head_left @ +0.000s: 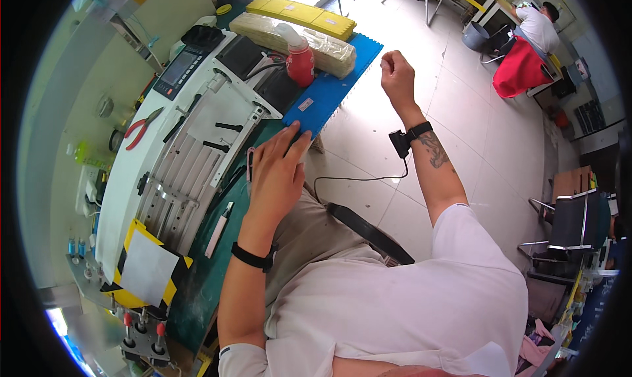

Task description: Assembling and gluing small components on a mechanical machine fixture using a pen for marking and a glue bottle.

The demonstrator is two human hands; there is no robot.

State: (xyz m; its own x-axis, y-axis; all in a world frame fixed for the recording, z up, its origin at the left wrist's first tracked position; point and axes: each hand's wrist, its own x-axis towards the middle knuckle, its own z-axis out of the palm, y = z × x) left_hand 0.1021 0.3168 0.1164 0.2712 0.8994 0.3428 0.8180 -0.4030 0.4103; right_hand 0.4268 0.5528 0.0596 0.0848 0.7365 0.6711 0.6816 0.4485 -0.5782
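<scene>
My left hand (276, 170) lies at the edge of the green bench top (197, 281), fingers stretched out, fingertips by the near corner of a blue ribbed board (322, 110). Beside its knuckles a narrow pink-edged thing (250, 163) shows, mostly covered by the hand. My right hand (397, 81) is raised over the floor, right of the blue board, its fingers curled together. What they hold, if anything, is hidden. A red squeeze bottle (300, 62) with a whitish top stands on the blue board. Next to it lies a plastic-wrapped pale block (329, 51).
A white machine (151, 140) with a keypad display (181, 68) fills the left of the bench. Red-handled pliers (141, 130) lie on it; a white-handled cutter (218, 229) is nearer me. Behind sits a yellow board (303, 15). A black cable hangs from my right wrist. Another person (536, 28) sits far right.
</scene>
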